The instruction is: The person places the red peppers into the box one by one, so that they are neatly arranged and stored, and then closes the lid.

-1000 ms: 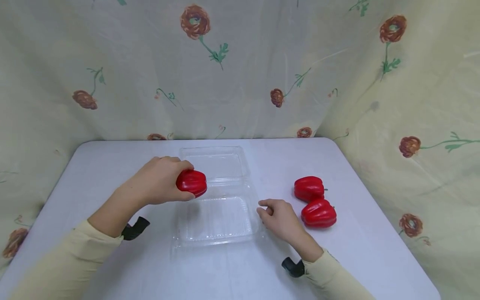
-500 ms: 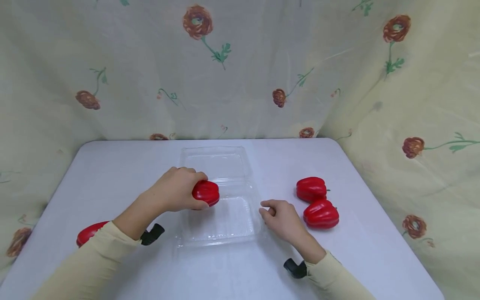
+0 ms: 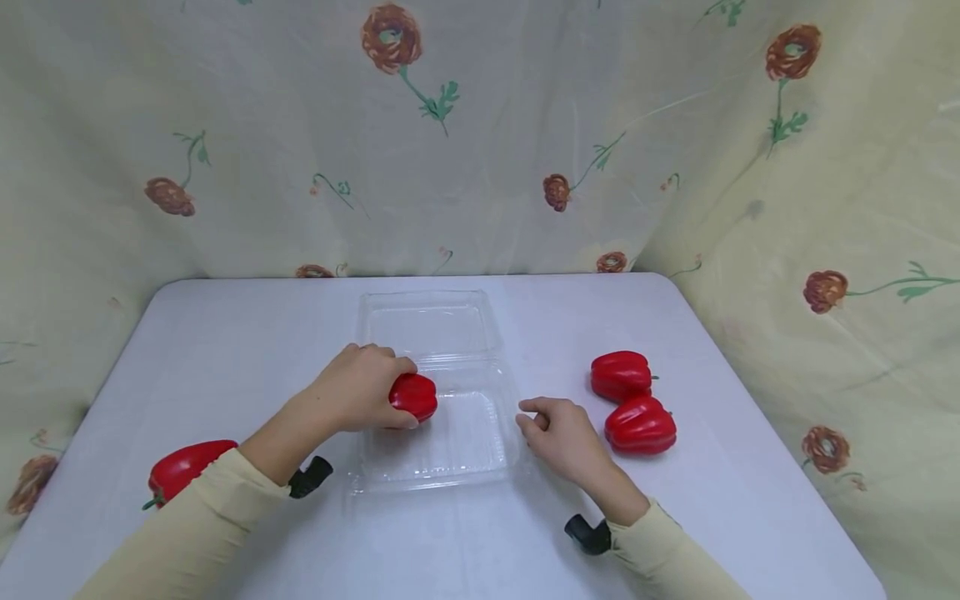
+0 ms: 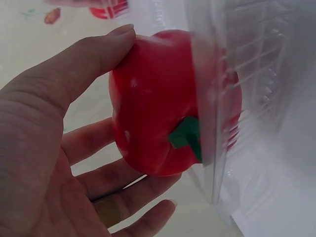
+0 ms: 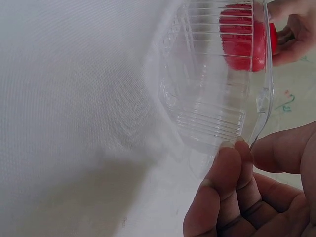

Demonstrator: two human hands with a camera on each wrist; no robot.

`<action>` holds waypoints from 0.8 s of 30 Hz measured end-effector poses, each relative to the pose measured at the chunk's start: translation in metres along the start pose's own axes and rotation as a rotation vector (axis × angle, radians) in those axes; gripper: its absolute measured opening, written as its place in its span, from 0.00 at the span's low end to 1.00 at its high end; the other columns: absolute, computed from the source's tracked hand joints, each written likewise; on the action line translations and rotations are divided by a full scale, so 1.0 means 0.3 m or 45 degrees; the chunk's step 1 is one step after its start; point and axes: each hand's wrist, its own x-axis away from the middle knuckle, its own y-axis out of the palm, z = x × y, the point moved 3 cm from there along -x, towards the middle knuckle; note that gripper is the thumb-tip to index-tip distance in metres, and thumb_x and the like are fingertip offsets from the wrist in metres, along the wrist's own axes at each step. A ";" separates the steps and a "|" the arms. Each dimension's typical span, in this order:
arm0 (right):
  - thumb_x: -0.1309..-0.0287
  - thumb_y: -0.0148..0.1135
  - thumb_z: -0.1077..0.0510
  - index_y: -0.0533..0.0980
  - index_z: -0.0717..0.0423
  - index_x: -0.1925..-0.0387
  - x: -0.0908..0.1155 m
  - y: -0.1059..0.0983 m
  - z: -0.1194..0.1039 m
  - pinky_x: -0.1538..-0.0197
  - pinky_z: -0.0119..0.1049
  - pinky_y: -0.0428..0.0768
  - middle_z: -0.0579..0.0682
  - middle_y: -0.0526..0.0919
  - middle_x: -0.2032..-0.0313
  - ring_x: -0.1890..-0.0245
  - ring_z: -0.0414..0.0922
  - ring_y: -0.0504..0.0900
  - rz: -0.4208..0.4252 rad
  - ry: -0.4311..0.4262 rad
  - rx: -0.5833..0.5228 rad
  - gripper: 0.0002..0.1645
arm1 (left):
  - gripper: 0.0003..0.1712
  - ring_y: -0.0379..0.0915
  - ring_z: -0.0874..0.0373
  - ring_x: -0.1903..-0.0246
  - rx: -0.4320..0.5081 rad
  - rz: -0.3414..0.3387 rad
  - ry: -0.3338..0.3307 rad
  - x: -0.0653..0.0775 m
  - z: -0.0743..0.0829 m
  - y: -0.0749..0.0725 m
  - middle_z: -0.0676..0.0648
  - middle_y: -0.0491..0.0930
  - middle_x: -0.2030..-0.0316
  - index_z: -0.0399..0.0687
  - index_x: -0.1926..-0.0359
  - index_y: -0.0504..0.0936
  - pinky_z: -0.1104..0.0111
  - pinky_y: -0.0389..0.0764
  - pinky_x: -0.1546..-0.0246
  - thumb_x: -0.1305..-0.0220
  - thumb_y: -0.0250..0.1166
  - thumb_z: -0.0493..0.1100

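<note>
In the head view my left hand (image 3: 360, 389) grips a red bell pepper (image 3: 414, 397) over the left part of the clear plastic container's base (image 3: 465, 446). Seen from the left wrist, thumb and fingers wrap the pepper (image 4: 158, 94), whose green stem (image 4: 186, 133) faces the camera; the container wall (image 4: 210, 98) partly covers it. My right hand (image 3: 562, 437) is at the base's right edge, its thumb and fingertips (image 5: 227, 160) pinching the container's rim (image 5: 265, 106) in the right wrist view. The container's lid (image 3: 427, 327) lies folded back behind the base.
Two more red bell peppers (image 3: 621, 375) (image 3: 641, 425) lie together right of my right hand. Another red bell pepper (image 3: 187, 467) sits at the left, partly behind my left sleeve (image 3: 202, 521). A flowered curtain (image 3: 495, 142) stands behind the white table (image 3: 255, 333).
My left hand has moved right and down with the bell pepper, into the base's left part. The pepper at the left has come out from behind the sleeve. My right hand stays put.
</note>
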 end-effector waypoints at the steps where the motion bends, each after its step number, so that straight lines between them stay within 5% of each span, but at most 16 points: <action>1: 0.38 0.66 0.55 0.80 0.60 0.46 -0.001 0.001 -0.001 0.76 0.34 0.73 0.46 0.75 0.81 0.80 0.44 0.72 0.002 -0.005 0.002 0.21 | 0.39 0.75 0.52 0.56 -0.008 -0.003 -0.005 0.000 0.001 0.004 0.48 0.81 0.57 0.51 0.45 0.81 0.54 0.80 0.55 0.59 0.80 0.60; 24: 0.38 0.65 0.56 0.80 0.62 0.46 -0.001 0.002 -0.017 0.74 0.35 0.74 0.46 0.75 0.80 0.79 0.44 0.72 0.006 -0.024 0.019 0.20 | 0.40 0.71 0.50 0.51 -0.028 0.064 -0.035 -0.008 -0.013 0.057 0.43 0.75 0.51 0.52 0.43 0.81 0.54 0.81 0.54 0.59 0.79 0.60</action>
